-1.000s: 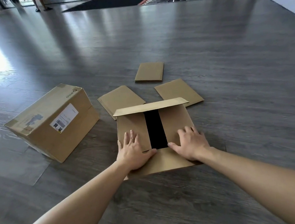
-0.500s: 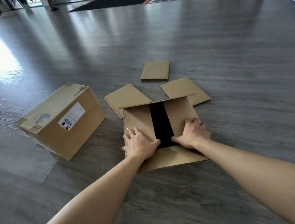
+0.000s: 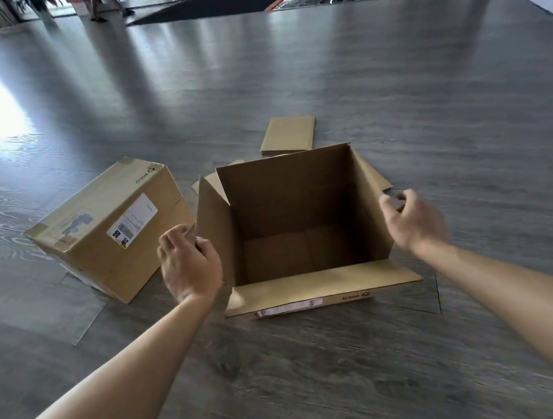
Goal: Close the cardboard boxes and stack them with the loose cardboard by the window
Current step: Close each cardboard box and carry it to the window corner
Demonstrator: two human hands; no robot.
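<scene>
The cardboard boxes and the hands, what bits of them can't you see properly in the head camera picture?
- Two loose cardboard pieces, head view: mostly hidden behind the open box; only corners show.
- Closed box label, head view: print too small to read.
- Left hand fingertips, head view: curled round the open box's left flap, hidden by the hand's back.
- Right hand, head view: blurred; whether it touches the box is unclear.
- Window, head view: cut off at the left edge.

My left hand (image 3: 190, 265) and right hand (image 3: 414, 219) are bare, no gloves, rings or watch. Both forearms are uncovered as far as they show, with no sleeve in view. Nails are short.
</scene>
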